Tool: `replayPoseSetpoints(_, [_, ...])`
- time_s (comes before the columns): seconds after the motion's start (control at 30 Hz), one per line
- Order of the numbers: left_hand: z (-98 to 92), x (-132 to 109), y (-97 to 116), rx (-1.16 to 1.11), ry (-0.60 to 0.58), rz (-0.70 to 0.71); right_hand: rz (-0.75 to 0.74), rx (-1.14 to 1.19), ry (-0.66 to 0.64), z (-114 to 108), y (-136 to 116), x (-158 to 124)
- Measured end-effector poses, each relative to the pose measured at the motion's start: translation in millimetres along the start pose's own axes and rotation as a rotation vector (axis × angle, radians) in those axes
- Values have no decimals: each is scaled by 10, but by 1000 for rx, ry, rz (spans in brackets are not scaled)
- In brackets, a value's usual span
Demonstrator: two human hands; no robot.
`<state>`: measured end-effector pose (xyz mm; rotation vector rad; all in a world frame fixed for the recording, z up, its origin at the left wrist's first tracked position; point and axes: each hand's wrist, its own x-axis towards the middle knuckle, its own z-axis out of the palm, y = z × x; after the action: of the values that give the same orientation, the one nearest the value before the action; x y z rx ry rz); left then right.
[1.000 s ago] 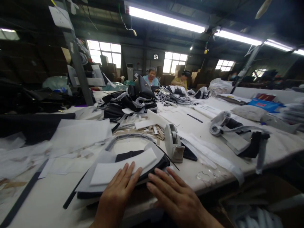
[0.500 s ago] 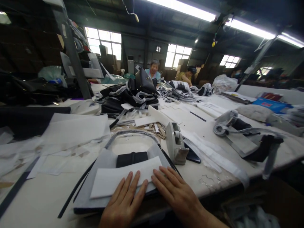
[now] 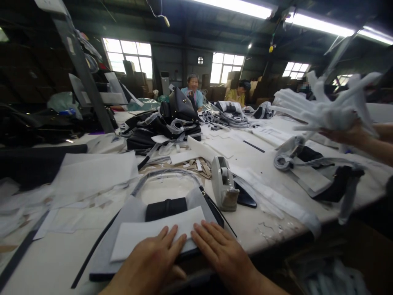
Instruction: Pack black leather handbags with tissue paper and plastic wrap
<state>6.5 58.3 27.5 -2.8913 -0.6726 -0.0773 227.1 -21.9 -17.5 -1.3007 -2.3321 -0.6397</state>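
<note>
A dark handbag lies flat before me, partly covered with thin pale wrapping sheet. Its wrapped handle arches away from me, and a black strap piece sits near the middle. Over the near part rests a folded white foam sheet. My left hand has its fingers laid on the foam, with the thumb lower by the near edge. Flat fingers of my right hand press the foam's right end. Both hands are open.
A tape dispenser stands right behind the bag. Black bags are heaped further back. White sheets and scraps lie left. At right, another person's hands hold a bundle of white foam strips above a partly wrapped bag.
My left hand has shifted and turned, its thumb dropping toward the near edge. My right hand stays on the foam. Another person's hands with white foam strips have come in from the right.
</note>
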Motion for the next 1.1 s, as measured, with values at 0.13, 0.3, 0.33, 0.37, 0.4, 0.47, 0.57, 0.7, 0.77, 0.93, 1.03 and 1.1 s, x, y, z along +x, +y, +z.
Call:
replayPoseSetpoints(0.13, [-132, 230, 48, -76, -34, -143, 8, -15, 10, 24, -6, 1])
replayPoseSetpoints(0.3, [179, 30, 29, 36, 323, 62, -20, -48, 47, 31, -13, 7])
replayPoseSetpoints(0.33, [251, -21, 24, 65, 327, 86, -27, -54, 51, 26, -13, 8])
replayPoseSetpoints(0.37, [317, -60, 20, 83, 303, 79, -35, -59, 57, 19, -11, 12])
replayPoseSetpoints(0.4, [375, -85, 16, 97, 280, 65, -40, -64, 63, 11, -6, 19])
replayPoseSetpoints(0.47, [468, -99, -3, 139, 266, 45, -48, -67, 74, -14, 12, 49])
replayPoseSetpoints(0.57, [544, -92, -75, 190, 298, 44, -70, -58, 65, -65, 33, 139])
replayPoseSetpoints(0.7, [575, -154, -171, 146, 293, 25, -76, -49, 57, -98, -10, 242])
replayPoseSetpoints(0.77, [570, -202, -171, 133, 294, 19, -82, -54, 55, -72, -51, 231])
replayPoseSetpoints(0.93, [380, -262, -95, 70, 269, 29, -108, -85, 56, 27, -110, 96])
replayPoseSetpoints(1.03, [210, -249, -116, -75, 250, 33, -104, -98, 53, 44, -115, 64])
replayPoseSetpoints(1.1, [109, -203, -166, -191, 214, -18, -94, -93, 45, 35, -120, 70])
